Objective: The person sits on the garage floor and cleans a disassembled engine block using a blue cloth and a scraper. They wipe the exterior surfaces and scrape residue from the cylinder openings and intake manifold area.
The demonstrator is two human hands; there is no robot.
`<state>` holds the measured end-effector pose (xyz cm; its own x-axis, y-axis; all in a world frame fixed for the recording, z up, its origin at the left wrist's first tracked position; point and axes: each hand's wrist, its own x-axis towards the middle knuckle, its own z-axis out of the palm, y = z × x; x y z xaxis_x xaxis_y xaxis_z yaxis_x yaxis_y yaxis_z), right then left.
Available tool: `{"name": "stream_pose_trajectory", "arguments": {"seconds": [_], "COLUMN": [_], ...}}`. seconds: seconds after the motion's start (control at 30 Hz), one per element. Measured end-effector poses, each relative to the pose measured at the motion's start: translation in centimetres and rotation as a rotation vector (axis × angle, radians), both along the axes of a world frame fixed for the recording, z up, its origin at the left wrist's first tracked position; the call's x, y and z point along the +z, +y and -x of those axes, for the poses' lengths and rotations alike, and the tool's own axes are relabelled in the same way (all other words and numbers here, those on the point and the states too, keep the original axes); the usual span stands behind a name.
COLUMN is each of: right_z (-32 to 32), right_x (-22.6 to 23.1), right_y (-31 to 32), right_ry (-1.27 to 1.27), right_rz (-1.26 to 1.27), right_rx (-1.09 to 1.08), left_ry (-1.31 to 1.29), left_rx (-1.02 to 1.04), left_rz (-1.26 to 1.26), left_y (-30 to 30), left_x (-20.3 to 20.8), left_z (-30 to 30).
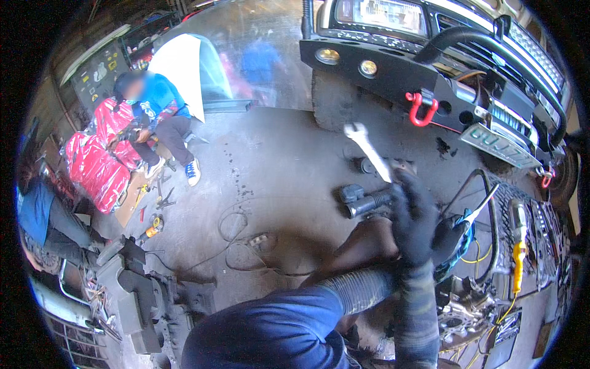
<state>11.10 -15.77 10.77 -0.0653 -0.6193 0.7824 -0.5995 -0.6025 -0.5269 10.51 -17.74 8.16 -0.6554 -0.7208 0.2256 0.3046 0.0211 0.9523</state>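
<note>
Coming up from the lower edge, my right forearm ends in a black-gloved hand. My right hand [413, 212] is closed around a silver wrench [372, 152], whose open jaw points up and left. My left arm, in a blue sleeve with a grey ribbed cover, crosses behind that forearm. Beyond it, my left hand [452, 238], also in a black glove, appears closed on a slim pale tool [481, 206]; its kind cannot be made out, and part of this hand is hidden. Below the wrench, a black cylindrical part [367, 205] lies on the floor.
A vehicle's black front bumper [381, 67] with a red shackle [422, 109] stands ahead. At right are a yellow-handled tool [519, 264] and a metal engine part [464, 307]. A person [163, 101] sits far left beside red-wrapped parts [98, 166]. Cables [246, 246] cross the floor.
</note>
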Motion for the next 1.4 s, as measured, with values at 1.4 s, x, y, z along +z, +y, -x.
{"name": "stream_pose_trajectory", "arguments": {"seconds": [1.4], "right_z": [30.6], "right_x": [-10.9], "right_y": [21.4], "right_ry": [0.22], "right_rz": [-0.096], "right_rx": [-0.938], "left_ry": [0.282], "left_rx": [-0.095], "left_rz": [0.038], "left_y": [-6.1], "left_x": [-5.1], "left_z": [-14.8]}}
